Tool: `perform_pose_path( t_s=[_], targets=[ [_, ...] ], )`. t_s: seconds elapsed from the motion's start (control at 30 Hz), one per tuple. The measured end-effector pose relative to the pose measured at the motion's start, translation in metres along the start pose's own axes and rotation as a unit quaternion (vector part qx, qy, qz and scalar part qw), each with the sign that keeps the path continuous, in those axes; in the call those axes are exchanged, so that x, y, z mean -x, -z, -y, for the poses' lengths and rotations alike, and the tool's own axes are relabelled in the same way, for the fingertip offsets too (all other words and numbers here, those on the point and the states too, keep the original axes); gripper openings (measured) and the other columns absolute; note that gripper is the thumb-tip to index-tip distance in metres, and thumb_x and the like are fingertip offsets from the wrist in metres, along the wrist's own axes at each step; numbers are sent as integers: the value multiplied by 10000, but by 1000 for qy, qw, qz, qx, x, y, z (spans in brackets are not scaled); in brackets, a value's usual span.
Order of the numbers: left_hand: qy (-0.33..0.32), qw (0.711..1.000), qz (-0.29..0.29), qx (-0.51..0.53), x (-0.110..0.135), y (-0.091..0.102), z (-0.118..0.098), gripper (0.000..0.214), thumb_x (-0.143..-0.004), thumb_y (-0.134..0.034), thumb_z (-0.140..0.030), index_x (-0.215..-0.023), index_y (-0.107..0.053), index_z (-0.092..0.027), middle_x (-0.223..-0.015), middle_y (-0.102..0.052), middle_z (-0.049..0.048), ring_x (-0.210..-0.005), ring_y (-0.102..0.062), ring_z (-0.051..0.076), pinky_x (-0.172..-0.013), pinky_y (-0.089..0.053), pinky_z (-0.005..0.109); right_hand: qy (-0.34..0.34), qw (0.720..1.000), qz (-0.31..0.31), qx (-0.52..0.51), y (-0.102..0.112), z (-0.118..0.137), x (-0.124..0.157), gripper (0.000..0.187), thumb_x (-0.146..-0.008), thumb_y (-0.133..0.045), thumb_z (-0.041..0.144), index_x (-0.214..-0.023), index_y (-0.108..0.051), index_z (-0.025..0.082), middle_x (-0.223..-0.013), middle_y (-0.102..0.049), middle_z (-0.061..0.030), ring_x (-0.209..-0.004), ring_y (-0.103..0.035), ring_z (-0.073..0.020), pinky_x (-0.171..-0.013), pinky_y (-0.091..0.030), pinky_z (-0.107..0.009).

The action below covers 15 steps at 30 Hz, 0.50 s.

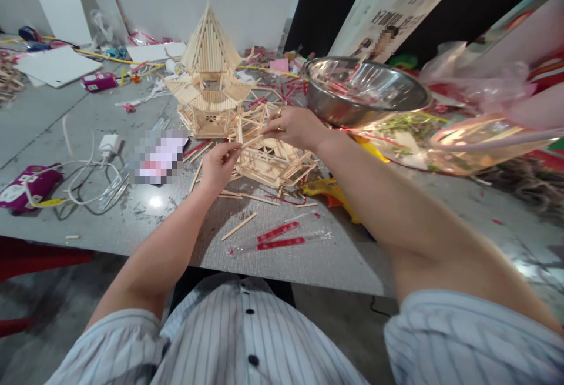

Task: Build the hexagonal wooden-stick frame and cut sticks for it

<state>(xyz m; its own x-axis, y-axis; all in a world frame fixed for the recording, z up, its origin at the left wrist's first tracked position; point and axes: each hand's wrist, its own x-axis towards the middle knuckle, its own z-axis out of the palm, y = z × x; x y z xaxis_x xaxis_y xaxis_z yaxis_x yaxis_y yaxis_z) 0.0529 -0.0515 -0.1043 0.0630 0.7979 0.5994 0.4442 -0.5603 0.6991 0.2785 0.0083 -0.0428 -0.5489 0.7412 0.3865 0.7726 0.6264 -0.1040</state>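
A half-built model of thin wooden sticks point(277, 164) lies on the table in front of me, its open frame low and many-sided. Over its near left side, my left hand point(218, 164) pinches one end of a wooden stick point(252, 140). The fingers of my right hand point(295, 126) are closed at the stick's other end, above the frame. Just behind stands a finished-looking stick pagoda point(209, 79) with tiered roofs and a pointed top. Loose sticks point(239, 226) are scattered around the frame. A yellow glue gun point(332, 194) rests beneath my right forearm.
A steel bowl point(365, 114) holding red and clear wrappers stands at the back right. A phone point(161, 158), white charger point(109, 145) with cable and purple packet point(30, 188) lie left. Red-marked wrappers point(281, 244) lie near the table's front edge. Clear plastic point(489, 144) covers the right.
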Motion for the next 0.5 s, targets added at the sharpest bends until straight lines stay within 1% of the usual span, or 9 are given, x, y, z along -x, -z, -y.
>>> perform_pose_path(
  t_s=[0.13, 0.3, 0.37, 0.5],
  targets=[
    [14, 1000, -2, 10, 2, -1, 1, 144, -815, -635, -233, -895, -744, -183, -790, -730, 34, -613, -562, 101, -575, -424, 212, 0, 999, 38, 25, 3, 3, -2, 174, -864, -608, 367, -907, -770, 322, -953, -724, -10, -828, -605, -155, -649, -372, -291],
    [34, 998, -12, 42, 5, -1, 2, 153, -808, -639, -245, -894, -743, -173, -798, -738, 43, -618, -584, 104, -577, -438, 212, -10, 995, 79, 55, 11, 11, -4, 208, -887, -576, 355, -938, -769, 301, -970, -725, -19, -819, -589, -161, -666, -347, -297],
    [44, 998, -16, 51, 6, -1, 2, 153, -804, -639, -254, -888, -744, -181, -806, -742, 45, -624, -593, 109, -585, -447, 217, -10, 994, 84, 63, 10, 11, -5, 223, -894, -558, 365, -937, -768, 304, -972, -725, -15, -807, -581, -159, -669, -350, -299],
    [56, 997, -16, 59, 7, -2, 1, 202, -813, -624, -323, -893, -747, -184, -801, -736, 52, -614, -578, 112, -579, -440, 227, 4, 996, 68, 52, 6, 9, -4, 247, -903, -526, 387, -912, -761, 313, -968, -725, -9, -809, -576, -158, -675, -366, -300]
  ],
)
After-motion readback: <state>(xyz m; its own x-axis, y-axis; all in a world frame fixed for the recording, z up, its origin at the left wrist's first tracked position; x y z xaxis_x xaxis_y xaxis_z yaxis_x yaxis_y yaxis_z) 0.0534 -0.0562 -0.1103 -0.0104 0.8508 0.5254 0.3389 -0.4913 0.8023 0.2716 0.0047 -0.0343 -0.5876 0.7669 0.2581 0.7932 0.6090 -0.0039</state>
